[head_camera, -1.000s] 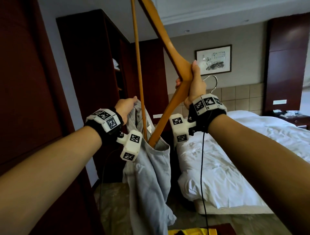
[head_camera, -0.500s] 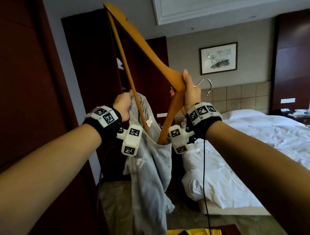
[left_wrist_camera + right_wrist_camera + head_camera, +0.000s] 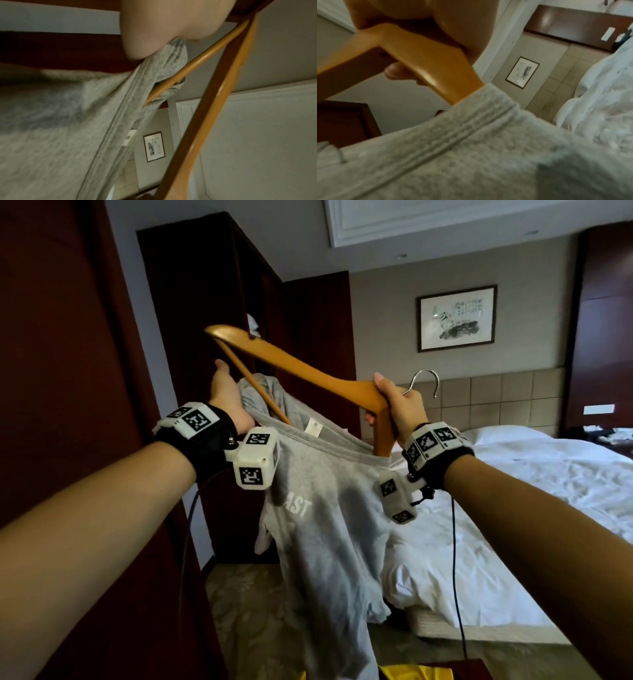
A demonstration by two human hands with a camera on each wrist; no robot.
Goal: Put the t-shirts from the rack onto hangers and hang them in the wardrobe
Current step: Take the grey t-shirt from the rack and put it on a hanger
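Observation:
A grey t-shirt [image 3: 318, 529] with white lettering hangs in front of me, its collar stretched wide. My left hand [image 3: 227, 402] grips the collar's left side [image 3: 173, 54]. My right hand [image 3: 399, 405] holds a wooden hanger [image 3: 308, 371] at its middle, by the metal hook [image 3: 426, 380]. The hanger's right arm [image 3: 436, 73] goes down inside the collar. Its left arm points up and left, outside the shirt. The crossbar [image 3: 193, 63] passes into the neck opening beside my left hand.
The dark wooden wardrobe [image 3: 219, 302] stands open behind the shirt, a dark panel [image 3: 51, 371] close on my left. A white bed [image 3: 513, 508] fills the right. Something yellow [image 3: 411, 672] lies at the bottom edge. Carpeted floor [image 3: 246, 611] shows below the shirt.
The hanger has swung down from nearly upright to a low slant. The collar has been pulled wider, and the shirt's front with its lettering now faces me.

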